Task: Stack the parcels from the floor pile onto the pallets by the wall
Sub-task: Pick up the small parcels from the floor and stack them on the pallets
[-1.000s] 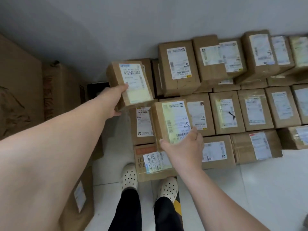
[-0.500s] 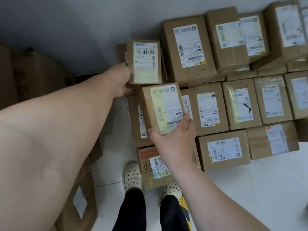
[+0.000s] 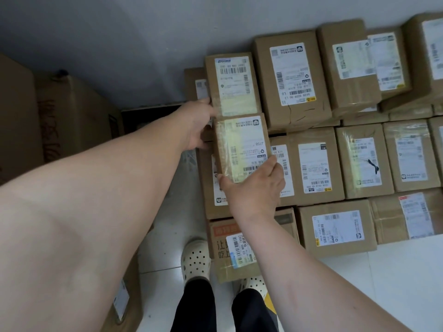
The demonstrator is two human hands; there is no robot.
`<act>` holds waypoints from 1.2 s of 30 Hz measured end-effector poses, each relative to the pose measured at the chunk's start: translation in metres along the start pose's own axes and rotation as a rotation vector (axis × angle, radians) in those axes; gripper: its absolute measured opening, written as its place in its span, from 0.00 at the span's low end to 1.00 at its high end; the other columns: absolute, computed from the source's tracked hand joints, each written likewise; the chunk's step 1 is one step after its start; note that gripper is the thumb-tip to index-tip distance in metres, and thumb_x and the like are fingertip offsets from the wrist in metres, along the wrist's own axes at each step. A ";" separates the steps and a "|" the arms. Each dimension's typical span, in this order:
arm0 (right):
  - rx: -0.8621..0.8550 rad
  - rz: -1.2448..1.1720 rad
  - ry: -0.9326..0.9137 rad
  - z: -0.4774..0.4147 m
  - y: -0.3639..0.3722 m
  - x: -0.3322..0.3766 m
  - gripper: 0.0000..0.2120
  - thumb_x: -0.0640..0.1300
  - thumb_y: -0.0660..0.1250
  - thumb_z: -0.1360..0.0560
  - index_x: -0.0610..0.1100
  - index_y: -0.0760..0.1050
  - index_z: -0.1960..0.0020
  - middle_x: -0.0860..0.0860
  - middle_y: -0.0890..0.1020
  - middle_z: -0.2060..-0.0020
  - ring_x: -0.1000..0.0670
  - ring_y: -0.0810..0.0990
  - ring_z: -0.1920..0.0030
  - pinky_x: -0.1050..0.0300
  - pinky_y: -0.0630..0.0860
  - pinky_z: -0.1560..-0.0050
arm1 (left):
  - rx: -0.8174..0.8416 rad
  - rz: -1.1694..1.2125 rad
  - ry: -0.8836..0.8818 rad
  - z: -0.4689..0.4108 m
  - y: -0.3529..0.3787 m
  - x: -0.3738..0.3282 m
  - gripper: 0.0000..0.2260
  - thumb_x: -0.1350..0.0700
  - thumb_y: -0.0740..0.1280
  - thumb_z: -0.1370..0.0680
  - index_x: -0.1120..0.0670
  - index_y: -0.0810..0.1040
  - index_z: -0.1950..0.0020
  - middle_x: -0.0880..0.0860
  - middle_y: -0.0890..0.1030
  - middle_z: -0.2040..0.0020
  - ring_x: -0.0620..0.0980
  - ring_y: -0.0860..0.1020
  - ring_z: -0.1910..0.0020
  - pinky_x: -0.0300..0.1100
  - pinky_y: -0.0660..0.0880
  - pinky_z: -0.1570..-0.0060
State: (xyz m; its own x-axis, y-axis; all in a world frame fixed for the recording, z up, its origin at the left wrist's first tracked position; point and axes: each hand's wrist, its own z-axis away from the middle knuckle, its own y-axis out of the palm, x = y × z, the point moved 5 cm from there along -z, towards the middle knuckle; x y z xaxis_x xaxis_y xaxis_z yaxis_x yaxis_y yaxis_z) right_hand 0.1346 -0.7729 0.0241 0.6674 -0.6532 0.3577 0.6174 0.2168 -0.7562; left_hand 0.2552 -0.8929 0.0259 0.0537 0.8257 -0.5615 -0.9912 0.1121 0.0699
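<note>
Brown cardboard fills the right half of the view: stacked parcels point(image 3: 364, 161) lie in tight rows, side against side, packed up to a pale grey wall point(image 3: 119, 44). They sit over a white tiled floor point(image 3: 395, 283), and whatever is beneath them is hidden. Large cartons point(image 3: 72, 116) with red handwriting too blurred to read close off the left side. That leaves a narrow strip of tile where the person stands in cream perforated clogs point(image 3: 195, 259). Bare floor opens at lower right, beyond the front row's edge.

The left hand point(image 3: 199, 125) grips the upper parcel point(image 3: 232, 82) at its near left corner, against the wall end of the stack. This parcel's label has a blue logo and a barcode. The right hand point(image 3: 254, 188) holds the lower parcel point(image 3: 242, 149) by its near end, thumb on one side and fingers point(image 3: 273, 161) curled round the other. It hangs above the leftmost column, its far edge meeting the upper parcel. Its label reads "J758", upside down. An orange-banded box point(image 3: 221, 264) by the feet shows "C3 885 (XSD)".
</note>
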 end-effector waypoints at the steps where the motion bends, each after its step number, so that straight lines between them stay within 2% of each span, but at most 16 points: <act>1: 0.007 -0.002 0.002 -0.001 0.001 0.001 0.58 0.63 0.72 0.29 0.38 0.37 0.21 0.42 0.50 0.22 0.42 0.48 0.22 0.48 0.47 0.22 | 0.004 0.007 -0.007 -0.001 0.001 0.000 0.12 0.61 0.62 0.18 0.44 0.77 0.44 0.46 0.78 0.52 0.46 0.76 0.52 0.53 0.78 0.50; 3: 0.027 -0.021 0.012 -0.002 0.003 0.002 0.58 0.63 0.72 0.29 0.38 0.36 0.21 0.42 0.49 0.21 0.42 0.48 0.22 0.48 0.48 0.22 | -0.007 0.025 -0.017 0.002 0.003 0.000 0.12 0.62 0.61 0.18 0.43 0.75 0.51 0.46 0.77 0.54 0.45 0.75 0.54 0.57 0.75 0.42; 4: 0.035 -0.030 0.017 -0.001 0.003 0.001 0.57 0.63 0.71 0.29 0.39 0.36 0.21 0.43 0.48 0.21 0.42 0.48 0.22 0.47 0.49 0.22 | -0.026 0.035 -0.015 0.002 0.003 0.001 0.12 0.62 0.61 0.18 0.43 0.75 0.50 0.45 0.76 0.56 0.44 0.74 0.56 0.56 0.74 0.40; 5: 0.041 -0.034 0.017 -0.001 0.003 0.000 0.57 0.63 0.71 0.28 0.39 0.36 0.21 0.43 0.48 0.21 0.42 0.48 0.22 0.47 0.50 0.22 | -0.044 0.041 -0.010 0.004 0.002 0.001 0.12 0.61 0.61 0.18 0.43 0.75 0.44 0.45 0.74 0.57 0.43 0.72 0.57 0.55 0.74 0.40; 6: 0.047 -0.035 0.012 -0.001 0.002 -0.001 0.56 0.63 0.70 0.28 0.39 0.37 0.21 0.43 0.48 0.21 0.42 0.48 0.22 0.47 0.50 0.22 | -0.054 0.038 -0.007 0.004 0.001 0.003 0.15 0.61 0.62 0.18 0.45 0.73 0.35 0.45 0.74 0.56 0.43 0.71 0.56 0.54 0.73 0.41; 8: 0.058 -0.027 -0.006 0.000 -0.002 -0.003 0.54 0.63 0.68 0.26 0.38 0.38 0.20 0.43 0.48 0.21 0.43 0.48 0.21 0.48 0.49 0.22 | -0.057 -0.001 0.000 0.006 -0.002 0.005 0.25 0.60 0.63 0.18 0.47 0.63 0.23 0.47 0.74 0.43 0.46 0.71 0.42 0.54 0.71 0.40; 9: 0.063 -0.022 -0.015 0.001 -0.005 -0.004 0.53 0.63 0.67 0.25 0.39 0.38 0.20 0.43 0.48 0.21 0.43 0.48 0.21 0.48 0.49 0.22 | -0.068 -0.039 0.004 0.009 -0.003 0.006 0.27 0.58 0.64 0.19 0.47 0.60 0.21 0.48 0.72 0.33 0.48 0.68 0.33 0.56 0.70 0.37; 11: 0.068 -0.022 -0.036 0.003 -0.011 -0.005 0.50 0.63 0.66 0.25 0.39 0.40 0.20 0.43 0.49 0.21 0.44 0.49 0.21 0.49 0.48 0.22 | -0.112 -0.111 0.022 0.016 -0.007 0.004 0.27 0.55 0.64 0.19 0.46 0.60 0.21 0.50 0.66 0.25 0.52 0.64 0.26 0.57 0.67 0.34; 13: 0.071 -0.023 -0.061 0.007 -0.019 -0.005 0.48 0.63 0.65 0.24 0.39 0.42 0.20 0.43 0.50 0.21 0.44 0.49 0.21 0.50 0.48 0.22 | -0.165 -0.176 0.070 0.027 -0.009 0.001 0.25 0.55 0.62 0.17 0.49 0.61 0.22 0.48 0.68 0.28 0.49 0.67 0.32 0.49 0.67 0.36; 15: 0.075 -0.023 -0.089 0.013 -0.028 -0.003 0.46 0.62 0.64 0.23 0.40 0.44 0.20 0.44 0.51 0.21 0.45 0.49 0.21 0.49 0.49 0.22 | -0.195 -0.276 0.173 0.042 -0.009 -0.004 0.22 0.54 0.61 0.17 0.51 0.63 0.23 0.45 0.70 0.38 0.43 0.68 0.41 0.38 0.64 0.43; 17: 0.078 -0.012 -0.124 0.021 -0.040 -0.002 0.43 0.61 0.63 0.22 0.40 0.46 0.20 0.44 0.53 0.21 0.45 0.51 0.22 0.48 0.52 0.22 | -0.229 -0.460 0.282 0.061 -0.006 -0.008 0.20 0.52 0.61 0.17 0.50 0.65 0.24 0.44 0.71 0.38 0.43 0.69 0.40 0.35 0.62 0.46; 20: 0.066 0.051 -0.195 0.035 -0.065 0.001 0.37 0.58 0.62 0.20 0.40 0.53 0.21 0.43 0.59 0.22 0.44 0.56 0.23 0.48 0.55 0.23 | -0.288 -0.859 0.410 0.094 0.000 -0.014 0.22 0.50 0.62 0.18 0.51 0.64 0.25 0.49 0.71 0.28 0.51 0.70 0.31 0.39 0.65 0.44; 22: 0.056 0.088 -0.249 0.047 -0.086 0.003 0.34 0.57 0.62 0.20 0.40 0.57 0.22 0.44 0.61 0.23 0.44 0.59 0.24 0.47 0.58 0.24 | -0.283 -1.097 0.499 0.119 0.007 -0.019 0.27 0.48 0.64 0.19 0.52 0.61 0.23 0.52 0.68 0.26 0.53 0.66 0.29 0.45 0.66 0.37; 25: 0.039 0.155 -0.306 0.065 -0.124 0.005 0.30 0.55 0.62 0.20 0.42 0.60 0.23 0.45 0.62 0.24 0.43 0.60 0.25 0.47 0.58 0.25 | -0.302 -1.359 0.607 0.159 0.020 -0.029 0.32 0.45 0.65 0.21 0.53 0.57 0.21 0.54 0.65 0.24 0.55 0.63 0.26 0.50 0.62 0.30; 30: 0.006 0.270 -0.386 0.105 -0.199 0.008 0.29 0.53 0.61 0.19 0.43 0.59 0.22 0.46 0.60 0.23 0.43 0.59 0.24 0.47 0.57 0.24 | -0.319 -1.548 0.674 0.233 0.052 -0.051 0.35 0.40 0.63 0.22 0.52 0.54 0.20 0.53 0.60 0.21 0.54 0.56 0.22 0.53 0.55 0.24; 36: -0.115 0.391 -0.453 0.163 -0.294 0.006 0.28 0.54 0.60 0.19 0.46 0.58 0.23 0.47 0.57 0.22 0.44 0.52 0.22 0.45 0.49 0.23 | -0.339 -1.630 0.797 0.332 0.105 -0.085 0.36 0.39 0.62 0.21 0.50 0.51 0.19 0.51 0.59 0.21 0.53 0.54 0.21 0.51 0.51 0.24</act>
State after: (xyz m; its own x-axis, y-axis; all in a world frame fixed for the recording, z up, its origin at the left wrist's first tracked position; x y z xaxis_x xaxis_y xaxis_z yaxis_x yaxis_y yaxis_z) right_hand 0.0247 -0.7223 0.3379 0.9619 -0.1621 0.2201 0.2589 0.2821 -0.9238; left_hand 0.1861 -0.7680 0.3548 0.9047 -0.4115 -0.1104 -0.0052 0.2485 -0.9686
